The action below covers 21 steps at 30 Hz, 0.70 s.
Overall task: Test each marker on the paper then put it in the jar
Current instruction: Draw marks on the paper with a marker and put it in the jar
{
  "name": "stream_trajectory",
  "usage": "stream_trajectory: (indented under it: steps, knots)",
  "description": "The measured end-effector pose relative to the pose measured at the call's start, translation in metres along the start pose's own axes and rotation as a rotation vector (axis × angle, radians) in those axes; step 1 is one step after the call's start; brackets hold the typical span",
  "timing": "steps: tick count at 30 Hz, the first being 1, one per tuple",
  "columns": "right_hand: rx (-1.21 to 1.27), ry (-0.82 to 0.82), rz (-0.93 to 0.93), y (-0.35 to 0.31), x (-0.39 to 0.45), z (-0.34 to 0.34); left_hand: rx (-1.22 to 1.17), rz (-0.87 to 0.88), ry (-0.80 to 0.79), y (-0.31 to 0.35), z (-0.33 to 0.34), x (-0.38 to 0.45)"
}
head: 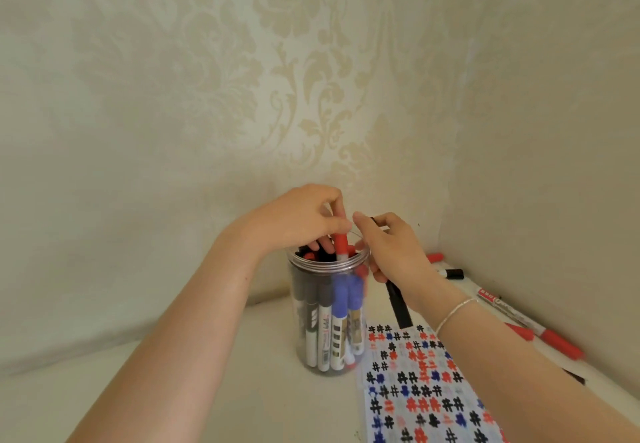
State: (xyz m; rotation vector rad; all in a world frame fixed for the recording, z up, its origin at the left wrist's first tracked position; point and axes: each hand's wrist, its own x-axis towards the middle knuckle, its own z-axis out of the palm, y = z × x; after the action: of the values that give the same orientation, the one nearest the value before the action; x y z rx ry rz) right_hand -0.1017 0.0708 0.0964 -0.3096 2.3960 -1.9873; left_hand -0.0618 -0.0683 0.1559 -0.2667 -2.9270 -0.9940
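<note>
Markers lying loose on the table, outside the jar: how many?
5: red cap by the wall, black cap beside it, long red-capped marker, red one against the right forearm, dark one nearest. The forearm may hide more.

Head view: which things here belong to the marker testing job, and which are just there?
Job:
- clear jar
- red-capped marker in left hand
- black marker in right hand
- test paper
- loose markers by the wall

Just there:
- bracelet
- patterned wallpaper
</note>
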Motion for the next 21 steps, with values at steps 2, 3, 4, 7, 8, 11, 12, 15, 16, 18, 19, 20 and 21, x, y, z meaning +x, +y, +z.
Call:
stream_trajectory:
  steps: [2, 3, 4, 7, 8, 11, 12, 15, 16, 18, 19, 20, 21]
  knots:
    - [0.047, 0.041, 0.039, 0.003, -0.001, 0.002, 0.174, -0.003, -0.086, 0.002, 0.000, -0.002]
    - [0.053, 0.061, 0.051, 0.004, -0.001, 0.002, 0.274, 0.002, -0.112, 0.003, 0.002, -0.002]
    - [0.062, 0.080, 0.059, 0.005, -0.002, 0.003, 0.347, 0.003, -0.120, 0.006, 0.004, -0.002]
    - [0.230, 0.149, 0.074, 0.006, -0.006, -0.001, 0.441, -0.011, -0.080, 0.016, 0.010, 0.000]
    - [0.319, 0.182, 0.079, 0.005, -0.008, -0.005, 0.473, -0.025, -0.069, 0.020, 0.010, 0.001]
    - [0.505, 0.266, 0.106, 0.000, -0.012, -0.021, 0.544, -0.074, 0.018, 0.029, 0.011, 0.000]
    - [0.538, 0.285, 0.100, -0.003, -0.013, -0.027, 0.554, -0.057, 0.128, 0.035, 0.011, -0.003]
    - [0.520, 0.313, 0.047, -0.014, -0.016, -0.043, 0.336, 0.164, 0.349, 0.056, 0.018, -0.014]
    - [0.507, 0.315, 0.019, -0.018, -0.018, -0.048, 0.246, 0.210, 0.288, 0.063, 0.024, -0.018]
    - [0.533, 0.301, -0.038, -0.024, -0.021, -0.058, 0.294, 0.216, 0.125, 0.073, 0.040, -0.022]
    - [0.550, 0.286, -0.060, -0.026, -0.023, -0.061, 0.358, 0.220, 0.085, 0.073, 0.050, -0.020]
    - [0.556, 0.272, -0.077, -0.027, -0.026, -0.065, 0.381, 0.233, 0.082, 0.072, 0.059, -0.017]
    - [0.551, 0.259, -0.091, -0.027, -0.027, -0.068, 0.359, 0.252, 0.093, 0.070, 0.066, -0.015]
